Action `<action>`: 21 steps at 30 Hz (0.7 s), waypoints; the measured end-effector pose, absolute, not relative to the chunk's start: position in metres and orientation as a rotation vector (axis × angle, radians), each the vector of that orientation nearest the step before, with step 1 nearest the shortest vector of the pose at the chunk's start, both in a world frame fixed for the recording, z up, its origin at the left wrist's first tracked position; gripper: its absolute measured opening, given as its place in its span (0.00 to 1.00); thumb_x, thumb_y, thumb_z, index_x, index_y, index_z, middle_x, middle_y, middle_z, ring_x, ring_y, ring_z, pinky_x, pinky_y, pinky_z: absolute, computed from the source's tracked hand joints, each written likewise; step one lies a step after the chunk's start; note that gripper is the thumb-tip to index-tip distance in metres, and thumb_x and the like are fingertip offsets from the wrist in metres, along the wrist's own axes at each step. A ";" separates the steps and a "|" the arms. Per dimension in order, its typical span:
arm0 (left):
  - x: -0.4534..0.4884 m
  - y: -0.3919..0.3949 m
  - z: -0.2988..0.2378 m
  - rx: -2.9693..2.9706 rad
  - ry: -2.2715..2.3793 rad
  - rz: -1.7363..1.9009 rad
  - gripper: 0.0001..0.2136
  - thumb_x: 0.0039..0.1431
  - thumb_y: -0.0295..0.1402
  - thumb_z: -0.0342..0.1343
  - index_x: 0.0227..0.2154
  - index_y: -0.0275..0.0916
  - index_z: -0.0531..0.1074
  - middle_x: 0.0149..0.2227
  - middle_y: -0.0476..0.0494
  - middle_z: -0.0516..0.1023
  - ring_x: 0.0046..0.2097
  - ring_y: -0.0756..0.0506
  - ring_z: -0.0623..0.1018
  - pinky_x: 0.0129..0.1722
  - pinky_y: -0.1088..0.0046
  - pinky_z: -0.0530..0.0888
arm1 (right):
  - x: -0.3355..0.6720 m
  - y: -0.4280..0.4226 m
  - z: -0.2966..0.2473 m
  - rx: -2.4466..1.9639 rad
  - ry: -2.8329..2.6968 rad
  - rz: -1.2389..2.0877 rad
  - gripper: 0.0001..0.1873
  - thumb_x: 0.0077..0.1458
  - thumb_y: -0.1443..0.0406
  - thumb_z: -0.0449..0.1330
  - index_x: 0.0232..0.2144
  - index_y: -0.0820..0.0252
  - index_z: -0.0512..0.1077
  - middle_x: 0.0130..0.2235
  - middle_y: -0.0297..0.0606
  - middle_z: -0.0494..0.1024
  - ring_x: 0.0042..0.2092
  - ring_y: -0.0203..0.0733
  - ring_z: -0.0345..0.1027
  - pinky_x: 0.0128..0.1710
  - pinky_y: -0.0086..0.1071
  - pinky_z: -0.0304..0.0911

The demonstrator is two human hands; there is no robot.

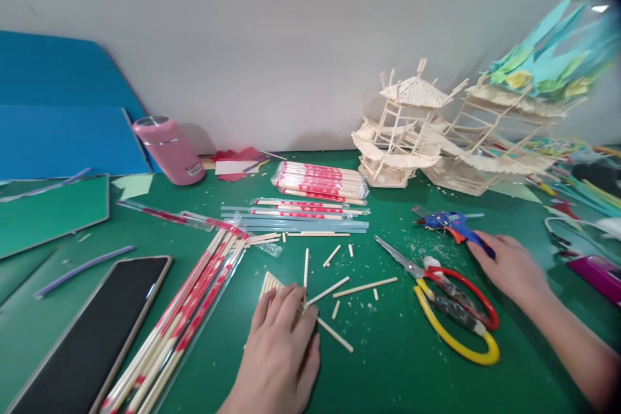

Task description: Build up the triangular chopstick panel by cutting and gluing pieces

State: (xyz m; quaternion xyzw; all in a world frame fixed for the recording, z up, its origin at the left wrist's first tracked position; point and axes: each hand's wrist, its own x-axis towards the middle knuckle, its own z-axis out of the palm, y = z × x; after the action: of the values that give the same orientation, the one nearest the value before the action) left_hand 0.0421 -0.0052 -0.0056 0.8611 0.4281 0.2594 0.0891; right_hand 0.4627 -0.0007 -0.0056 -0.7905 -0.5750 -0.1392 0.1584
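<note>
My left hand [281, 343] rests low in the middle, its curled fingers holding a small panel of chopstick pieces [270, 284] against the green table. Most of that panel is hidden beneath the fingers. Cut stick pieces [365, 288] lie scattered to its right, a few reaching up to my fingers. On the right, my right hand [509, 268] is closed on the handle of a blue hot glue gun [449, 223], whose nozzle points left. Between the hands lie open scissors [453, 301] with red and yellow handles.
Packs of chopsticks [320, 181] and clear glue sticks [310, 225] lie ahead. Bagged chopsticks [179, 317] and a phone [92, 336] are on the left. A pink tumbler [169, 150] stands by the wall. Stick-built pavilions [402, 132] stand back right.
</note>
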 end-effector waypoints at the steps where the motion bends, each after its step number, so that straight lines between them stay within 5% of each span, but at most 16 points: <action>1: 0.043 -0.006 -0.005 2.537 1.273 0.770 0.11 0.57 0.29 0.43 0.38 0.41 0.69 0.45 0.40 0.70 0.50 0.39 0.67 0.52 0.50 0.61 | 0.455 -0.003 0.001 -2.269 -1.653 -0.391 0.17 0.57 0.58 0.51 0.44 0.62 0.68 0.43 0.49 0.70 0.45 0.50 0.66 0.40 0.41 0.64; 3: 0.043 -0.007 -0.003 2.514 1.267 0.745 0.10 0.57 0.29 0.43 0.37 0.41 0.69 0.44 0.40 0.70 0.50 0.39 0.67 0.52 0.51 0.60 | 0.433 -0.014 0.010 -2.246 -1.682 -0.354 0.22 0.57 0.55 0.49 0.48 0.63 0.65 0.43 0.51 0.69 0.46 0.53 0.65 0.37 0.41 0.65; 5: 0.043 -0.007 -0.002 2.505 1.261 0.715 0.10 0.57 0.28 0.43 0.36 0.40 0.69 0.44 0.40 0.70 0.50 0.40 0.67 0.53 0.51 0.60 | 0.406 -0.031 0.013 -2.162 -1.803 -0.212 0.22 0.56 0.53 0.49 0.49 0.56 0.63 0.45 0.44 0.69 0.44 0.45 0.67 0.30 0.32 0.67; 8: 0.042 -0.007 -0.001 2.495 1.273 0.692 0.10 0.57 0.28 0.43 0.37 0.40 0.69 0.45 0.40 0.69 0.51 0.39 0.66 0.54 0.50 0.58 | 0.376 -0.054 0.001 -1.949 -2.057 0.010 0.24 0.53 0.52 0.52 0.51 0.50 0.61 0.52 0.40 0.63 0.50 0.46 0.63 0.45 0.37 0.65; 11: 0.042 -0.007 -0.001 2.492 1.276 0.704 0.10 0.57 0.27 0.43 0.37 0.41 0.69 0.46 0.40 0.68 0.51 0.39 0.66 0.53 0.50 0.59 | 0.374 -0.062 -0.013 -1.947 -2.056 0.081 0.21 0.56 0.56 0.49 0.52 0.50 0.60 0.54 0.41 0.60 0.53 0.50 0.59 0.50 0.46 0.60; 17: 0.043 -0.006 0.003 2.498 1.270 0.706 0.10 0.56 0.26 0.44 0.35 0.40 0.70 0.44 0.40 0.69 0.49 0.40 0.67 0.52 0.51 0.62 | 0.363 -0.044 0.006 -1.933 -1.958 -0.069 0.17 0.54 0.58 0.51 0.48 0.50 0.64 0.49 0.43 0.67 0.48 0.53 0.64 0.46 0.49 0.61; 21: 0.043 -0.006 0.006 2.503 1.262 0.693 0.10 0.55 0.25 0.44 0.34 0.40 0.70 0.43 0.41 0.69 0.48 0.41 0.68 0.51 0.53 0.63 | 0.287 -0.031 0.023 -1.552 -2.195 0.109 0.13 0.56 0.63 0.53 0.45 0.49 0.64 0.42 0.39 0.71 0.44 0.46 0.66 0.43 0.41 0.63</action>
State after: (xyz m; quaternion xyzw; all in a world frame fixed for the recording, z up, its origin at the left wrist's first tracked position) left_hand 0.0429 -0.0058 0.0057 0.8599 0.4334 0.2380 0.1266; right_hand 0.2868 -0.0309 0.0227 -0.5623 -0.7951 0.0394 0.2235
